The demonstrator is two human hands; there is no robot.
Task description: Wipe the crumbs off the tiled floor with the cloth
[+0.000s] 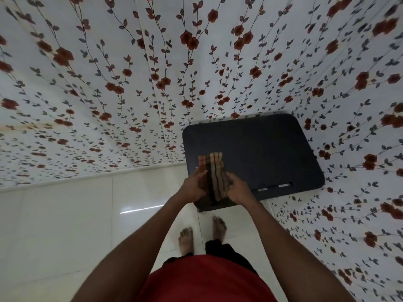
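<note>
A folded striped cloth (214, 175) in brown, tan and black is held upright between both hands, above the near corner of a small black table (261, 153). My left hand (194, 186) grips its left edge and my right hand (238, 189) grips its right edge. The white tiled floor (87, 214) spreads out below and to the left; I cannot make out any crumbs on it from here.
White fabric printed with red flowers (130, 83) hangs across the back and down the right side. My bare feet (186, 238) stand on the tiles just in front of the table. Open floor lies to the left.
</note>
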